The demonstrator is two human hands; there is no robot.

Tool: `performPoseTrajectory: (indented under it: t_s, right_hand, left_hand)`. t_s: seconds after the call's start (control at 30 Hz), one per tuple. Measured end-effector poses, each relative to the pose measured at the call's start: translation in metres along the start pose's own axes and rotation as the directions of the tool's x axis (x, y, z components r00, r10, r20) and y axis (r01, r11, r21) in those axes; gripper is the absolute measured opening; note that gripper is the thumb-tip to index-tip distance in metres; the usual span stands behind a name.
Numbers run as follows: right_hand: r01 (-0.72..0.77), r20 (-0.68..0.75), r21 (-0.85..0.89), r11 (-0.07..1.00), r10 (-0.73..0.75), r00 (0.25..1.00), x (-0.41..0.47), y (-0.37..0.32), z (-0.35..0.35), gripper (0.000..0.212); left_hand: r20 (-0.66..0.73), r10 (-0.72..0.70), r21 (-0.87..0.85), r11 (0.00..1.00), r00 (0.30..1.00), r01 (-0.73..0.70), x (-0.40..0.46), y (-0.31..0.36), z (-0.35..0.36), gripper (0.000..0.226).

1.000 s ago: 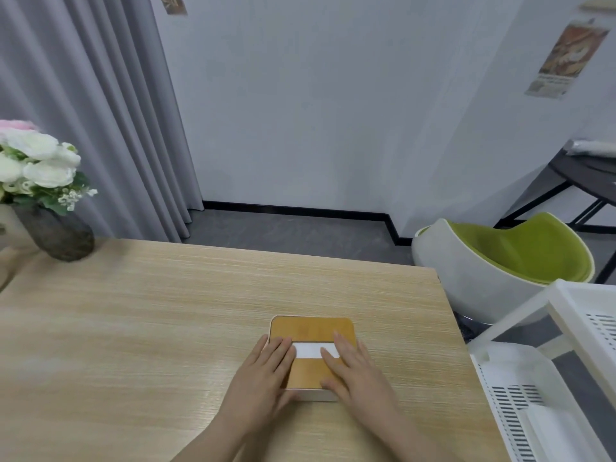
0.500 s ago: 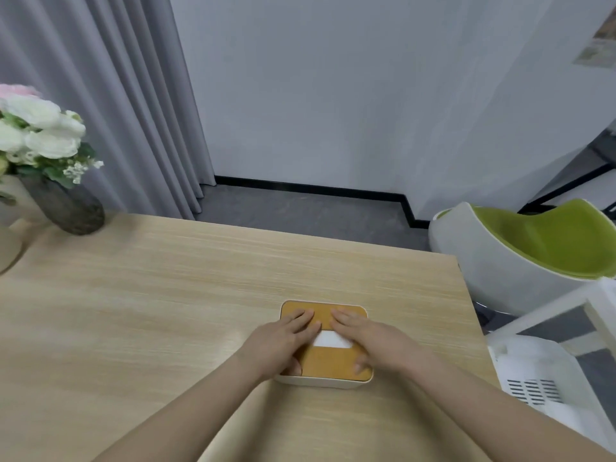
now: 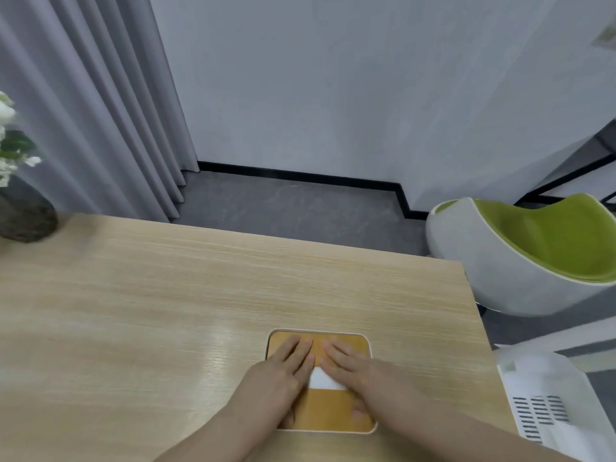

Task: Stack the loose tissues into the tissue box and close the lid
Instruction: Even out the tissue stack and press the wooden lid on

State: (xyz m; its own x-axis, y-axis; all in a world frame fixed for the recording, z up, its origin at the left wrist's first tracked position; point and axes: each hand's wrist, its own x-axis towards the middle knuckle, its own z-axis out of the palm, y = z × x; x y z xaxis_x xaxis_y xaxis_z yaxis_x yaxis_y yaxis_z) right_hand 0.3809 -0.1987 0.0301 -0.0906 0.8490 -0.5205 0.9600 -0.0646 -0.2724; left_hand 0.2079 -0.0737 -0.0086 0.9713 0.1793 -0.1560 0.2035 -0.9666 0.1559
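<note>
A grey wall with a black skirting board filled the top of the frame, above a grey floor and a pale wood-grain table (image 3: 166,295) that took up the lower left and centre. At the far left edge a dark vase (image 3: 25,218) of white flowers (image 3: 6,141) stood on the table's corner, with grey curtains (image 3: 83,101) hanging behind it.

Low in the centre sat the tissue box (image 3: 321,381), a white tray with rounded corners under an amber wooden lid (image 3: 333,411). The lid lay seated flat, so the closing looked all but done. The left hand (image 3: 283,371) rested flat on the lid's left half, fingers straight and together, gripping nothing. Between the hands a white tissue (image 3: 325,383) showed through the lid's slot. The right hand (image 3: 353,368) lay just as flat on the right half, fingers extended, with its thumb down near the lid's near right corner.

The lid seemed stiff and light, probably smooth enough to skid under a sideways push; pressing straight down near the edges should seat it evenly. The tissue was soft and would tear if snagged, so fingers were best kept off the slot. To lift the box, the white side walls offered the surest hold.

At the right stood a white chair with a green seat (image 3: 540,248), and below it a white plastic rack (image 3: 560,401) at the frame's lower right corner.
</note>
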Motion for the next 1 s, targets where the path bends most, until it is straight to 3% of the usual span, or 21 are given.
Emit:
performPoseTrajectory:
  t_s: [0.2,0.37,0.5,0.57,0.77,0.87,1.0]
  right_hand:
    - [-0.003,-0.013,0.057,0.998,0.004,1.000,0.001,-0.001,0.000,0.083]
    - [-0.041,-0.059,0.037,0.998,0.043,0.997,-0.002,-0.008,0.008,0.083]
    - [-0.054,-0.062,0.065,0.996,0.058,0.996,0.000,-0.002,0.017,0.085]
    - [-0.067,-0.087,0.093,0.993,0.076,0.993,-0.003,-0.004,0.018,0.085]
    - [-0.109,-0.171,0.071,0.992,0.119,0.978,-0.012,-0.017,0.024,0.066]
    - [-0.190,-0.296,-0.004,0.982,0.180,0.938,-0.015,-0.025,0.039,0.051]
    - [-0.320,-0.299,0.041,0.947,0.317,0.900,-0.019,-0.036,0.055,0.058]
  left_hand:
    - [-0.047,0.016,-0.061,0.998,0.999,-0.019,0.006,0.000,0.003,0.087]
    - [-0.040,0.000,-0.094,0.996,0.999,-0.004,-0.001,0.002,0.012,0.100]
    - [-0.114,0.027,-0.118,0.992,0.993,-0.040,-0.005,-0.001,0.025,0.064]
    - [-0.092,-0.014,-0.099,0.995,0.996,0.005,-0.009,0.003,0.031,0.065]
    - [-0.221,-0.116,-0.109,0.990,0.968,0.094,-0.017,0.020,0.035,0.061]
    - [-0.263,-0.128,-0.127,0.987,0.956,0.097,-0.018,0.023,0.036,0.064]
    - [-0.267,-0.092,-0.067,0.995,0.959,0.077,-0.019,0.020,0.039,0.063]
